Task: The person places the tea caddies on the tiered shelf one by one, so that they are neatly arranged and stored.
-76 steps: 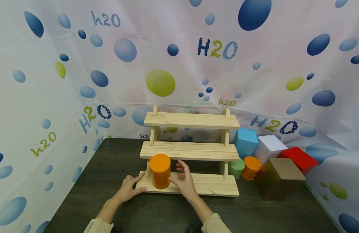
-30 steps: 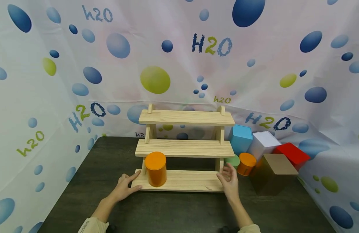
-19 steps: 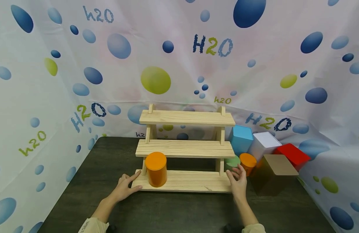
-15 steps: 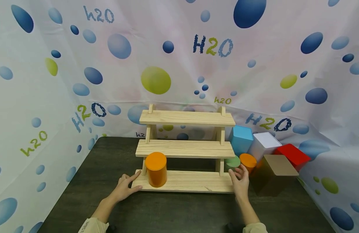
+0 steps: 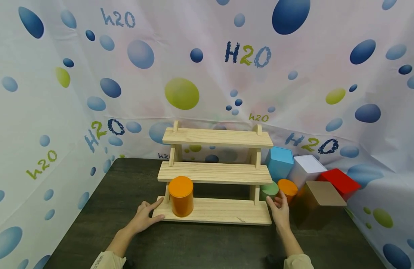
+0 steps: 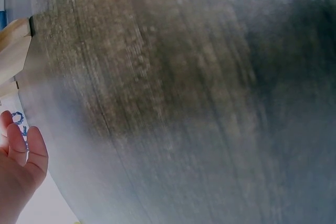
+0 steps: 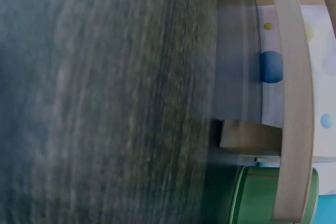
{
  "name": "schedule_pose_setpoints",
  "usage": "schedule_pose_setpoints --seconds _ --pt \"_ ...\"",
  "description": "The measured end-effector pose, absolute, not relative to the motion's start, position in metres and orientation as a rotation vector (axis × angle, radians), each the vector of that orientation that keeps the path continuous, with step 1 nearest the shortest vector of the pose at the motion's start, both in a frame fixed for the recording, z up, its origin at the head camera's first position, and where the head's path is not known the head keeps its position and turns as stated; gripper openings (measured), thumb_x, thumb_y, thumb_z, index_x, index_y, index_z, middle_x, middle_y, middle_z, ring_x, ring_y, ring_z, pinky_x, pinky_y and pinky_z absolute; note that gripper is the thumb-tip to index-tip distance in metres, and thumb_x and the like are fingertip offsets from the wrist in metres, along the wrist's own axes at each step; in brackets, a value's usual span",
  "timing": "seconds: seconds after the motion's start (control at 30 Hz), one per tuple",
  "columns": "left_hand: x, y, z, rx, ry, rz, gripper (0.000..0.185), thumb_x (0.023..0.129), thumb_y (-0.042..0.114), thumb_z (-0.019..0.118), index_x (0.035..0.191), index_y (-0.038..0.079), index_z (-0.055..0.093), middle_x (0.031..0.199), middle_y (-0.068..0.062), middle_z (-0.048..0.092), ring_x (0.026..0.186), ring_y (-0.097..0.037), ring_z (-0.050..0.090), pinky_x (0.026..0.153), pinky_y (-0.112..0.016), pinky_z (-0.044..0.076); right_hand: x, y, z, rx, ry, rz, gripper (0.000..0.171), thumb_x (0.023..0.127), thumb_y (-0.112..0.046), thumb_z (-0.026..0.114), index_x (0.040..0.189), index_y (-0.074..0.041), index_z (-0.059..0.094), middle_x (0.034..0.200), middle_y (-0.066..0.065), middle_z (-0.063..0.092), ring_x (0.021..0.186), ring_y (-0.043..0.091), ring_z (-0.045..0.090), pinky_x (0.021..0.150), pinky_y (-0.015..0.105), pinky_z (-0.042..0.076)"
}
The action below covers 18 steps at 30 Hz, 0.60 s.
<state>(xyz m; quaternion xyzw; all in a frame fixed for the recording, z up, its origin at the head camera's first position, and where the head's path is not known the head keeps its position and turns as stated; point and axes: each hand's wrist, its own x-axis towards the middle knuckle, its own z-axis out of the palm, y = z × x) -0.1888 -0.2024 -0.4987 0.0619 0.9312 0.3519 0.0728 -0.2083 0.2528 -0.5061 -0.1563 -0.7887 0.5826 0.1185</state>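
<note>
Watching remotely, I see a wooden stand [image 5: 215,172] just below frame centre, a tall orange cylinder [image 5: 181,198] upright on its bottom board [image 5: 227,211]. Lower left, the left hand [image 5: 143,218] rests spread fingers [image 5: 155,204] on that board's end; lower right, the right hand [image 5: 281,213], loosely curved, holding nothing, is beside the opposite end.

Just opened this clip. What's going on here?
A person has both hands at a three-tier wooden stand. The left hand rests at the left end of the bottom board, while the right hand is by its right end; whether it touches the board is unclear. A tall orange canister stands upright on that board, toward the left. A green tin, a small orange tin and several boxes sit to the right.
</note>
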Motion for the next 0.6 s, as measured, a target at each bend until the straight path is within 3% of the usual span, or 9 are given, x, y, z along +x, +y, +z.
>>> schedule_pose_setpoints --seconds 0.17,0.33,0.6 --pt "-0.1891 -0.2025 -0.4999 0.196 2.797 1.058 0.071 0.08 0.032 0.072 0.14 0.008 0.042 0.092 -0.012 0.038 0.083 -0.023 0.03 0.07 -0.032 0.024 -0.2116 0.2558 -0.5085 -0.443 -2.385 1.66 0.066 0.096 -0.028 0.05 0.15 -0.006 0.017 0.122 0.023 0.037 0.103 0.021 0.038 0.076 0.018 0.034" --pt "-0.189 -0.2017 -0.4994 0.218 2.794 1.068 0.071 0.08 0.033 0.071 0.14 0.007 0.042 0.09 -0.01 0.038 0.082 -0.022 0.029 0.069 -0.032 0.024 -0.2142 0.2563 -0.5071 -0.449 -2.448 1.611 0.062 0.097 -0.032 0.047 0.148 -0.004 0.024 0.118 0.021 0.035 0.098 0.021 0.038 0.076 0.024 0.036" --pt "-0.1893 -0.2026 -0.5011 0.211 2.802 1.064 0.071 0.081 0.031 0.072 0.14 0.008 0.042 0.091 -0.011 0.038 0.082 -0.023 0.029 0.069 -0.032 0.024 -0.2143 0.2553 -0.5072 -0.475 -2.449 1.607 0.061 0.096 -0.034 0.049 0.145 -0.003 0.031 0.126 0.026 0.029 0.108 0.033 0.04 0.081 0.034 0.039"
